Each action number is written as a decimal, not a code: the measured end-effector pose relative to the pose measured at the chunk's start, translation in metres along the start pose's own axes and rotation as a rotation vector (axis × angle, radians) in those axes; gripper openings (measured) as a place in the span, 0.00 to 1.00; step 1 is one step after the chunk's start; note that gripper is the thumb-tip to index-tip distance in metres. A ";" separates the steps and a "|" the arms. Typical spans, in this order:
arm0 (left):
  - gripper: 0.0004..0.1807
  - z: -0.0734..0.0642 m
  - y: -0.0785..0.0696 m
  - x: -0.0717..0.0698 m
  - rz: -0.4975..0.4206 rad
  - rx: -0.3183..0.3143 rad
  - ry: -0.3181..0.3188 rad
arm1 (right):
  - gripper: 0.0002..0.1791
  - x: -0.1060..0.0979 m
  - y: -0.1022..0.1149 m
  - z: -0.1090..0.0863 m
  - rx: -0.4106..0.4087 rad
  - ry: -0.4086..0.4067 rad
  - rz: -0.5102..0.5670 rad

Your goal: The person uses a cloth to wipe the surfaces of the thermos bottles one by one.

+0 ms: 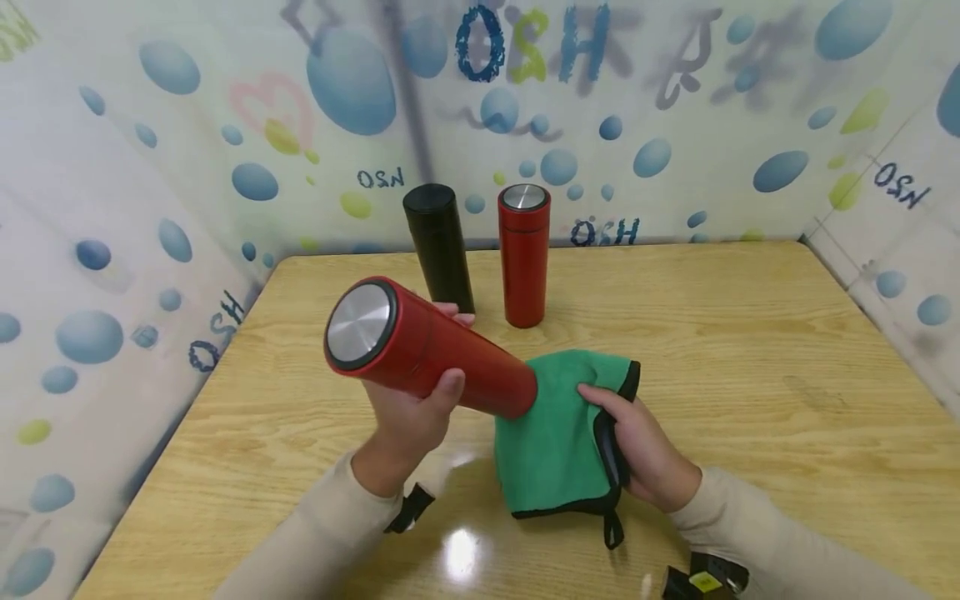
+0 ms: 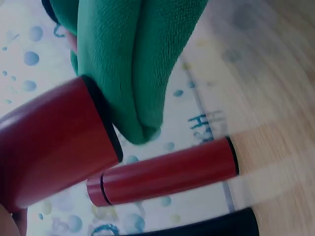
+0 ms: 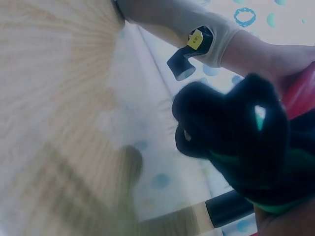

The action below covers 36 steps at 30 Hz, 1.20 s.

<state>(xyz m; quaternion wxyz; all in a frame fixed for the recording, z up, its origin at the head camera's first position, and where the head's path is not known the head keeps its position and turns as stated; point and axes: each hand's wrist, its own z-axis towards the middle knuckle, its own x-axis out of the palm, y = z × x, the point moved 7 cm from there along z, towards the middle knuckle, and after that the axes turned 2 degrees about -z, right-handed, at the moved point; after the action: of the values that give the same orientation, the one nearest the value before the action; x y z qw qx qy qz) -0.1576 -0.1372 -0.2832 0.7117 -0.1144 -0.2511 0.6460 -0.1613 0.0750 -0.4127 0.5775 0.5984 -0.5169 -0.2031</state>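
My left hand (image 1: 412, 417) grips a red thermos bottle (image 1: 480, 358) round its middle, tilted, its silver-topped lid up toward the left and its base to the right. A green cloth (image 1: 555, 450) with black edging and a small black loop hangs from my right hand (image 1: 652, 450), which pinches it with the fingers at its right side. In the head view the bottle's base overlaps the cloth. From the left wrist, the black-rimmed base (image 2: 103, 118) sits right beside the folded cloth (image 2: 123, 64). Dark edging of the cloth (image 3: 231, 123) fills much of the right wrist view.
A black bottle (image 1: 441, 250) and a second red bottle (image 1: 524, 258) stand upright at the back of the wooden table (image 1: 735, 350). Behind them rises a white wall covering (image 1: 465, 150) with blue and green spots. Dark wrist devices (image 1: 705, 575) are strapped at both sleeves.
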 end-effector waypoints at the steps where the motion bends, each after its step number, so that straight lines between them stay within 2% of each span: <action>1: 0.34 0.002 0.003 -0.005 0.027 -0.005 -0.025 | 0.12 -0.002 0.000 0.001 -0.002 -0.023 -0.005; 4: 0.35 0.009 0.015 -0.027 0.137 -0.060 -0.102 | 0.14 -0.005 0.000 0.004 -0.002 -0.051 0.001; 7: 0.34 0.016 0.035 -0.054 0.272 -0.169 -0.140 | 0.17 -0.006 -0.004 0.007 0.031 -0.019 0.024; 12: 0.36 0.029 0.085 -0.087 0.426 -0.425 -0.095 | 0.20 -0.017 -0.007 0.010 0.094 0.063 0.046; 15: 0.37 0.037 0.111 -0.102 0.491 -0.528 -0.066 | 0.20 -0.026 -0.007 0.013 0.125 0.103 0.023; 18: 0.39 0.043 0.130 -0.112 0.520 -0.576 -0.065 | 0.22 -0.036 -0.008 0.018 0.151 0.107 -0.057; 24: 0.41 0.047 0.153 -0.131 0.562 -0.690 -0.066 | 0.29 -0.061 -0.003 0.029 0.110 -0.023 -0.426; 26: 0.42 0.048 0.162 -0.139 0.569 -0.696 -0.069 | 0.29 -0.066 0.000 0.030 0.081 -0.032 -0.505; 32: 0.40 0.054 0.167 -0.144 0.550 -0.685 -0.084 | 0.34 -0.075 0.009 0.033 0.010 -0.045 -0.600; 36: 0.40 0.054 0.168 -0.148 0.549 -0.710 -0.079 | 0.41 -0.077 0.007 0.037 0.023 -0.041 -0.593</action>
<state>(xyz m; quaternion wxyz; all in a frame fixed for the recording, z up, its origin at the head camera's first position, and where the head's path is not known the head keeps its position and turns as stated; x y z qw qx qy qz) -0.3350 -0.2669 -0.3503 0.4203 -0.3892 -0.4445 0.6887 -0.2242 0.1242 -0.4433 0.4757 0.7256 -0.3334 -0.3690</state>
